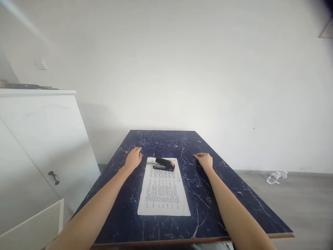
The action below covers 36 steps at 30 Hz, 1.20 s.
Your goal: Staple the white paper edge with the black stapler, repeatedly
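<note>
A printed white sheet of paper [163, 189] lies in the middle of a dark blue marbled table [234, 194]. A black stapler with an orange tip [164, 164] rests across the sheet's far end. My left hand [133, 158] lies flat on the table just left of the paper's top corner, fingers stretched out and holding nothing. My right hand [205, 160] rests palm down on the table to the right of the stapler, fingers extended and empty. Both forearms reach in from the near edge.
A white cabinet [39, 146] with a dark handle [54, 177] stands close to the table's left side. A plain white wall is behind. A crushed plastic bottle [276, 177] lies on the grey floor at the right.
</note>
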### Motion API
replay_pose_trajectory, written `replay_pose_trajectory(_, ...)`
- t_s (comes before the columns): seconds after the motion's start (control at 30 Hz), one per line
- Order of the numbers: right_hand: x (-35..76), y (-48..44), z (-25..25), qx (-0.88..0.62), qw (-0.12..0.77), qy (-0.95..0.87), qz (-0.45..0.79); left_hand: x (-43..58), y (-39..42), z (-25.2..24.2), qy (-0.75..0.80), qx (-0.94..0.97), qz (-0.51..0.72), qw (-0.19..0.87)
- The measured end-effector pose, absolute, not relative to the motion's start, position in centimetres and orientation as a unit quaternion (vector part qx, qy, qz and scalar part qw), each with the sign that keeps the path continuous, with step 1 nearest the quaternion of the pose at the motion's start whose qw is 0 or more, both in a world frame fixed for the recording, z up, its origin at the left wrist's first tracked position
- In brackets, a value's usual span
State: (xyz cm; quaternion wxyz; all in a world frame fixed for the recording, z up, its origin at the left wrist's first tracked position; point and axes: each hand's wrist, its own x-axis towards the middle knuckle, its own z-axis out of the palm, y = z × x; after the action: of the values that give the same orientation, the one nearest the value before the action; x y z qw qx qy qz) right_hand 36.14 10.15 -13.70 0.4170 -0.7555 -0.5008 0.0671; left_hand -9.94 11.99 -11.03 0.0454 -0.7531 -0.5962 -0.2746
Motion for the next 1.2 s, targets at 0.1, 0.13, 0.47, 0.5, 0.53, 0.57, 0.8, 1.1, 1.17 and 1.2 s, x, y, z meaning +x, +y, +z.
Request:
replay_pose_trajectory(0.1, 36.1, 10.4, -14.0, -0.761, 0.409, -0.501, 0.052, -9.8, 12.4, -12.0, -0.570, -0.785, -0.241, 0.021)
replay_pose_trajectory(0.13, 36.1, 10.4, -14.1, -0.760, 0.410, -0.502, 0.044, -9.7, 12.6, -12.3, -0.565, -0.791, -0.235, 0.014)
replay_pose_trajectory(0.47, 35.9, 10.5, -14.5, -0.744, 0.408, -0.528, 0.039, -10.6, 13.4, -12.7, -0.559, -0.780, -0.282, -0.006)
replay_pose_trajectory(0.5, 35.7, 10.5, -14.4, -0.742, 0.407, -0.531, 0.039, -10.7, 13.4, -12.6, -0.559, -0.779, -0.285, -0.009)
replay_pose_trajectory(0.53, 35.6, 10.4, -14.2, -0.741, 0.406, -0.534, 0.038, -10.7, 13.3, -12.6, -0.559, -0.777, -0.288, -0.011)
replay_pose_trajectory(0.57, 35.3, 10.3, -14.0, -0.738, 0.406, -0.538, 0.036, -10.7, 13.3, -12.5, -0.560, -0.775, -0.292, -0.013)
replay_pose_trajectory(0.8, 33.4, 10.1, -12.8, -0.676, 0.410, -0.612, 0.000, -9.2, 12.0, -11.5, -0.558, -0.749, -0.356, -0.020)
replay_pose_trajectory(1.1, 32.1, 10.1, -13.0, -0.617, 0.419, -0.665, 0.028, -7.9, 11.4, -10.9, -0.485, -0.692, -0.490, -0.214)
replay_pose_trajectory(1.17, 31.8, 10.0, -12.9, -0.606, 0.418, -0.676, 0.035, -7.9, 11.3, -10.8, -0.477, -0.673, -0.507, -0.250)
replay_pose_trajectory(1.2, 31.6, 10.0, -12.9, -0.602, 0.418, -0.679, 0.039, -7.8, 11.2, -10.8, -0.471, -0.669, -0.511, -0.263)
